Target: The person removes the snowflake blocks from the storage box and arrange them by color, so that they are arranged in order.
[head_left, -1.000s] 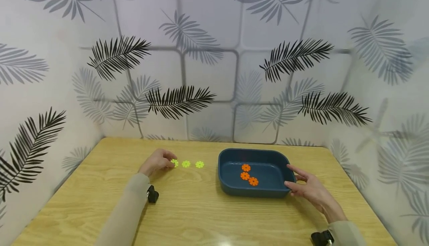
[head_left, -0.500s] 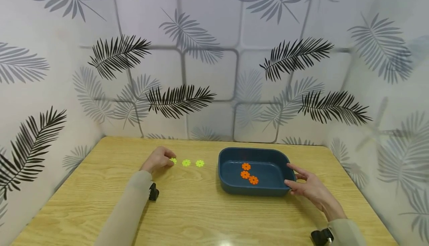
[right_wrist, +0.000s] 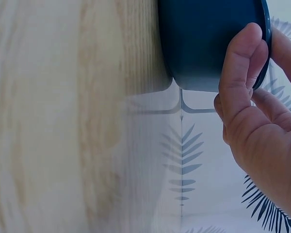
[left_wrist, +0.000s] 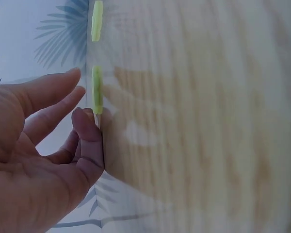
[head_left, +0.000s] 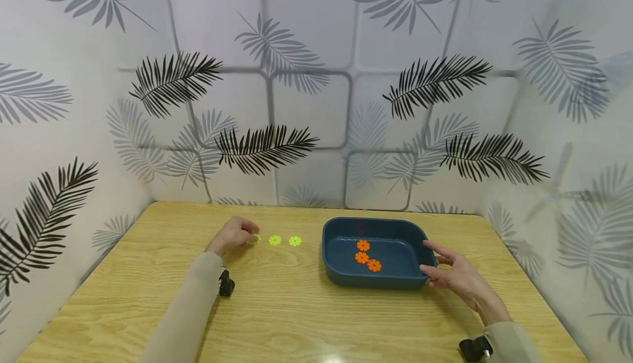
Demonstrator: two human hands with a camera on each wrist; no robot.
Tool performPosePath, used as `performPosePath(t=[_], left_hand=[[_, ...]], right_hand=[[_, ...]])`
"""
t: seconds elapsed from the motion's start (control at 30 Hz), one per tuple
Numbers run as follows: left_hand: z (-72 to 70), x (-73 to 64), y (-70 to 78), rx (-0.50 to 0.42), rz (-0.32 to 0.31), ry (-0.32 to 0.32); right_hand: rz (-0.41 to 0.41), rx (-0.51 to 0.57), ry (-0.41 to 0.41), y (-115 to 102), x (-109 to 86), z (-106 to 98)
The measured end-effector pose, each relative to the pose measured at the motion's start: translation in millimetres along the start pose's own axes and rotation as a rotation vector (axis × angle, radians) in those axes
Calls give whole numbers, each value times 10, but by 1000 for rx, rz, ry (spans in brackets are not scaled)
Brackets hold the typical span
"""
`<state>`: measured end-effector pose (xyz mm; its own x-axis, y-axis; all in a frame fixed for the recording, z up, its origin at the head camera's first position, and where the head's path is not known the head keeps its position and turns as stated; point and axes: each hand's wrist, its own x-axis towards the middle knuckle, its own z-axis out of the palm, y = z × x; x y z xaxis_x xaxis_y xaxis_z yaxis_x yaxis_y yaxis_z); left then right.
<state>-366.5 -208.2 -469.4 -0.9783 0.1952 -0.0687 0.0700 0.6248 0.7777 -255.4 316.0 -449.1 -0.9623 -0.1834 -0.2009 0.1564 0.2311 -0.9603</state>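
Observation:
My left hand (head_left: 233,236) is at the left end of a row of yellow-green snowflake discs. Its thumb touches and partly covers the nearest disc (left_wrist: 97,90), while the upper fingers stay apart from it in the left wrist view. Rightward in the row lie a second disc (head_left: 275,240) and a third disc (head_left: 295,241). My right hand (head_left: 457,275) grips the right end of a dark blue rectangular tub (head_left: 376,283), digits on both sides of its rim in the right wrist view. Orange snowflake discs (head_left: 362,257) lie on the tub floor.
Everything stands on a light wood-grain table (head_left: 287,319). A wall (head_left: 306,105) with leaf patterns rises behind it and at both sides. Each wrist carries a small black camera, as on the left wrist camera (head_left: 226,284).
The leftmost yellow-green disc has slid slightly left, widening its gap to the second disc, and the left thumb covers more of it. The right hand and tub have stayed put.

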Motion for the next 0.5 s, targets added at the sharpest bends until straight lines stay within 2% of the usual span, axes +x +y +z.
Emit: performPosePath(t=[0.17,0.3,0.4,0.5], left_hand=[[17,14,59,-133,-97,18],[63,42,162,-212,-183,61],[109,55,257,-285,-210,73],[165,62,350,-351,-206,64]], right_hand=[[1,0,3,-8,3,1],[1,-4,5,-8,4,4],[3,-3,5,-7,1,2],[2,4,3,-8,-2,1]])
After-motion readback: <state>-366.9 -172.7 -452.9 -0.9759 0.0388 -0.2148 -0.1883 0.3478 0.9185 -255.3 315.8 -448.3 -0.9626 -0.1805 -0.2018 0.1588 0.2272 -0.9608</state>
